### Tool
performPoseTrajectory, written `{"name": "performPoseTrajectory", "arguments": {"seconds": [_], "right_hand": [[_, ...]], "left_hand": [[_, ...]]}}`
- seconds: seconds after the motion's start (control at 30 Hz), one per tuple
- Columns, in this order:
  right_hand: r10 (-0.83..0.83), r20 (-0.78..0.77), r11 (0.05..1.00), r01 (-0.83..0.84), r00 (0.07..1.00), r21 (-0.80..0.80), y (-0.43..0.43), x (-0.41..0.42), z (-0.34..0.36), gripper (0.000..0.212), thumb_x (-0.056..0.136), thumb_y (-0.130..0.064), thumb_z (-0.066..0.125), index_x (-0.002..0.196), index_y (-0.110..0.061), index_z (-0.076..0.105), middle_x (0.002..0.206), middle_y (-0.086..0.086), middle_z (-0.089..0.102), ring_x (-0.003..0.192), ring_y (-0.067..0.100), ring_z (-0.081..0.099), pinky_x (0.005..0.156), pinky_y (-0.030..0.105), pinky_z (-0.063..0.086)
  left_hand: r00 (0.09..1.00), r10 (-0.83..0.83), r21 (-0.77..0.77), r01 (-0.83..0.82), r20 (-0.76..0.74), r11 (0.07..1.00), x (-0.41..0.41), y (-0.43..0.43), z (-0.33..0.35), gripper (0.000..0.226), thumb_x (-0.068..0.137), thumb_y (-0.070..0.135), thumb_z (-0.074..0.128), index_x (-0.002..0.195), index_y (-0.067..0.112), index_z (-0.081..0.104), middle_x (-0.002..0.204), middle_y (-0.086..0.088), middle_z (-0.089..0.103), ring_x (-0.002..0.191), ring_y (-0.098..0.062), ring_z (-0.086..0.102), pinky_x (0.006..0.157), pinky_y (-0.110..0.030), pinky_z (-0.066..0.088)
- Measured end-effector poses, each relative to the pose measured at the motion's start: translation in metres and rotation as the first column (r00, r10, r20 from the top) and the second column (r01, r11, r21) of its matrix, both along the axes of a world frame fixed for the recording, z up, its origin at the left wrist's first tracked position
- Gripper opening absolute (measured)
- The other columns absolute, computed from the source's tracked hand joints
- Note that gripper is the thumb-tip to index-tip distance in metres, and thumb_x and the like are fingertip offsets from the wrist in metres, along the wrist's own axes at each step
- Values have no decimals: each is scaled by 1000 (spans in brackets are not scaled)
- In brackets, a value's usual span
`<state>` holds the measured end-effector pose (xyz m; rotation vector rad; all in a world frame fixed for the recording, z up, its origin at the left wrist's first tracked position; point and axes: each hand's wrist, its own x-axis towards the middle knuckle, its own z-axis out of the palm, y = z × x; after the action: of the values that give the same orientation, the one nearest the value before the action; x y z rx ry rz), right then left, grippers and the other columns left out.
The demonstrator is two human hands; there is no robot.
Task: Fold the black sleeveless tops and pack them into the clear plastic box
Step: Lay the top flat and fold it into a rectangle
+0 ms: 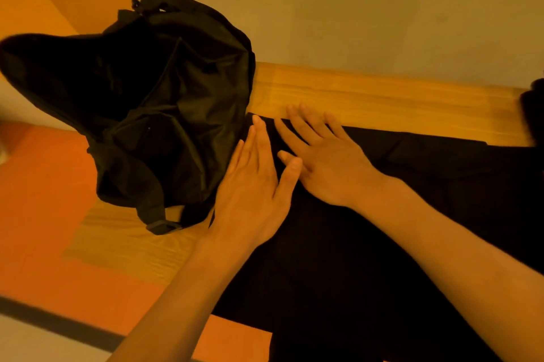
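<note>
Left hand: your left hand (250, 188) lies palm down, fingers straight and close together, pointing away from you.
Right hand: your right hand (326, 167) lies palm down, fingers straight and spread, angled toward your left.
Thumbs: your left thumb (290, 174) touches your right thumb (285, 155).
Forearms: both bare; your left forearm (182, 288) rises from the lower edge, your right forearm (441, 244) enters from the right.

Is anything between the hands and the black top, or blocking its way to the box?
Nothing: left hand and right hand lie flat on the black top. The box is out of view; a backpack sits alongside.
</note>
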<state>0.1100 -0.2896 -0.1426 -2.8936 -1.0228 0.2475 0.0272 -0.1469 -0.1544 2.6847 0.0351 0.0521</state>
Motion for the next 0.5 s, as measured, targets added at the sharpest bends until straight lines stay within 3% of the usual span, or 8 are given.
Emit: {"name": "performPoseTrajectory", "arguments": {"seconds": [0.13,0.23,0.33,0.4,0.5], "right_hand": [[11,24,1000,-11,1000,25,-5,-5,-5,70,95,-59,-12,159,-31,-10,168,-1,-15,152,17,-22,125,46,-9],[8,88,997,-15,996,72,-20,-10,11,69,99,-58,-8,161,-29,-2,168,3,-12,152,20,-22,124,43,-14],[-199,160,977,182,967,114,-67,-22,18,67,101,-58,-6,161,-28,3,169,3,-8,153,19,-20,123,43,-17],[-387,104,921,378,916,96,-104,-28,12,72,98,-60,-9,161,-26,-2,169,3,-8,153,19,-21,123,41,-17],[-501,71,864,503,862,-1,-139,-30,-2,78,94,-64,-14,160,-24,-8,169,4,-11,152,20,-21,124,44,-12]], "left_hand": [[999,-35,157,37,-12,987,3,2,-4,97,84,74,-26,160,16,-11,169,2,-15,153,-4,-18,122,-23,-13],[998,-26,96,31,-49,995,5,-2,5,101,81,78,-25,161,18,-9,169,1,-16,152,-5,-20,126,-30,-9],[1000,-18,53,18,-13,998,8,-6,18,99,85,80,-14,161,16,-10,167,0,-19,152,-9,-21,123,-27,-11],[996,-89,148,83,31,985,16,-9,21,95,90,77,-7,161,14,-8,168,-3,-19,153,-13,-21,122,-27,-12],[963,-270,287,262,-13,921,29,-16,14,85,96,73,0,161,19,-7,167,-3,-21,153,-17,-24,126,-36,-9]]}}
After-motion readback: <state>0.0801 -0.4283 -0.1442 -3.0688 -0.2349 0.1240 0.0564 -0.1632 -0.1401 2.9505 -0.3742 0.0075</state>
